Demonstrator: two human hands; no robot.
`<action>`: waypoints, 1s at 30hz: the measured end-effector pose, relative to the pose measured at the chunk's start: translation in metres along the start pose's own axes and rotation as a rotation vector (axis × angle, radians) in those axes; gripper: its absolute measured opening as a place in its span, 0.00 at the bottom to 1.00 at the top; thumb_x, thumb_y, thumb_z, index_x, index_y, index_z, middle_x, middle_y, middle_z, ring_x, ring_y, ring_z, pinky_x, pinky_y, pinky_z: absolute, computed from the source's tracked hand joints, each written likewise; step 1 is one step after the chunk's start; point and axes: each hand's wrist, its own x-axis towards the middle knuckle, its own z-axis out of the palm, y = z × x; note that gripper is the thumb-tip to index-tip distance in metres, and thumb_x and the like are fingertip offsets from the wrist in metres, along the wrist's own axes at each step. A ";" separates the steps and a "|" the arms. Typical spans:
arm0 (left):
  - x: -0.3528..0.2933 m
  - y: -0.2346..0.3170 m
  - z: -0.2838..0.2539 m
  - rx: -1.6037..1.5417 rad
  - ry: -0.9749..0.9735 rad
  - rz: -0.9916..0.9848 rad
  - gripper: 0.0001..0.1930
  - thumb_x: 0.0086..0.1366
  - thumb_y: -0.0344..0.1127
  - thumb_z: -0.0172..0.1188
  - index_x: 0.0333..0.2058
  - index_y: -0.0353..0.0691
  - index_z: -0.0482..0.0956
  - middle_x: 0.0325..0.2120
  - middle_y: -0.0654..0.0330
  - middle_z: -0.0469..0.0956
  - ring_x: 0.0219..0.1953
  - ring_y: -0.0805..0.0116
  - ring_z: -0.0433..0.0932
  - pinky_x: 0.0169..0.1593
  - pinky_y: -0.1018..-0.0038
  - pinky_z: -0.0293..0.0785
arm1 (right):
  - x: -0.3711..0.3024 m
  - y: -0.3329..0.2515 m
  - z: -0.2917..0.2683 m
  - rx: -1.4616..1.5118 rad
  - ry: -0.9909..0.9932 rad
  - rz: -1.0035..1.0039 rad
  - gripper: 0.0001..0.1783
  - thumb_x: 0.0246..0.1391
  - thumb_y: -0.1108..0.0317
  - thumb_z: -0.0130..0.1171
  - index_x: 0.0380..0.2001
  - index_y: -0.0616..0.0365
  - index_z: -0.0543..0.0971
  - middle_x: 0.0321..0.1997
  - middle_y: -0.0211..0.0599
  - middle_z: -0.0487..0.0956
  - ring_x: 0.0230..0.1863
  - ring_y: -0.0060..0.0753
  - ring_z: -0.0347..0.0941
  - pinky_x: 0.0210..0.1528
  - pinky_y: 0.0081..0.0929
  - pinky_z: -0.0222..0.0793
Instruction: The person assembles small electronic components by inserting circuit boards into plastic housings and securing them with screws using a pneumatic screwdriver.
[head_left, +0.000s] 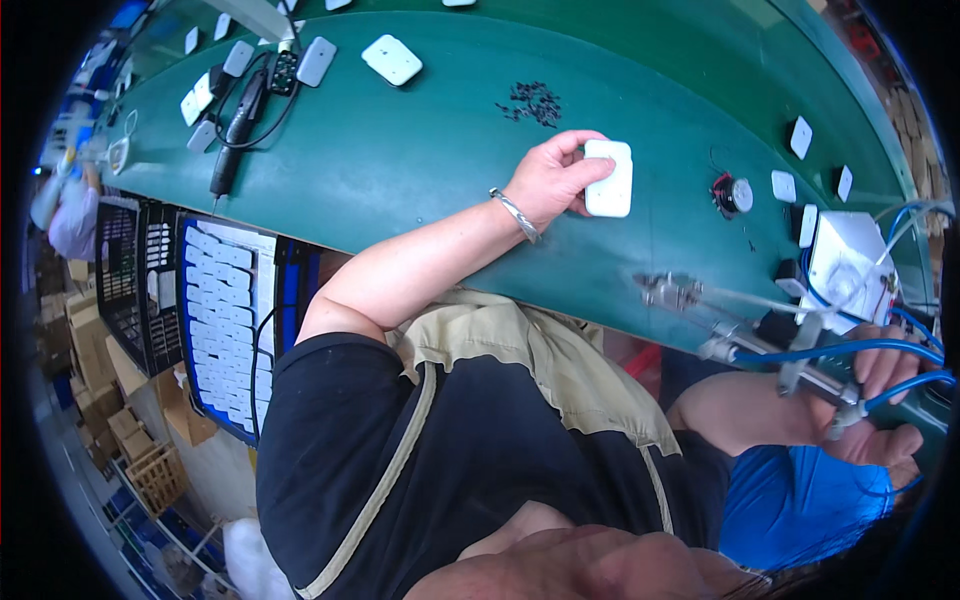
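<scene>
The left hand (553,180) grips a white rounded casing (609,178) flat on the green bench (400,160), and the right hand (880,405) at four o'clock is wrapped around a pneumatic screwdriver (760,345); the step appears to be positioning for fastening, which calls for screws (530,103) lying at eleven o'clock of the casing.

A single view is given, taken from a wide fisheye camera worn on the head and aimed steeply down. The wearer's own torso and forearms are seen close, filling the lower middle of the frame. The green worktop (420,150) is looked at from above and curves across the upper half, its straight edge bent toward the rim. The frame's corners are cut off by the dark lens surround.
</scene>
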 end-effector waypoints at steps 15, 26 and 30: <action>0.225 0.100 -0.067 0.993 0.442 0.277 0.19 0.46 0.41 0.54 0.39 0.47 0.76 0.39 0.55 0.75 0.43 0.58 0.73 0.46 0.68 0.69 | 0.084 0.110 -0.042 0.274 -0.058 0.006 0.26 0.43 0.57 0.58 0.40 0.67 0.69 0.29 0.34 0.68 0.27 0.29 0.63 0.32 0.27 0.60; 0.160 0.139 -0.058 1.499 0.396 0.542 0.17 0.54 0.50 0.51 0.35 0.46 0.78 0.35 0.55 0.73 0.40 0.57 0.73 0.31 0.63 0.72 | 0.146 0.176 -0.023 0.276 -0.053 0.162 0.25 0.43 0.58 0.57 0.39 0.67 0.70 0.30 0.36 0.69 0.29 0.32 0.65 0.34 0.30 0.61; -0.029 0.146 -0.097 1.425 0.258 1.091 0.18 0.52 0.56 0.52 0.26 0.48 0.77 0.23 0.62 0.74 0.30 0.60 0.74 0.28 0.64 0.71 | 0.153 0.188 -0.005 0.266 -0.017 0.161 0.25 0.43 0.58 0.57 0.39 0.68 0.70 0.30 0.37 0.69 0.30 0.32 0.65 0.35 0.31 0.62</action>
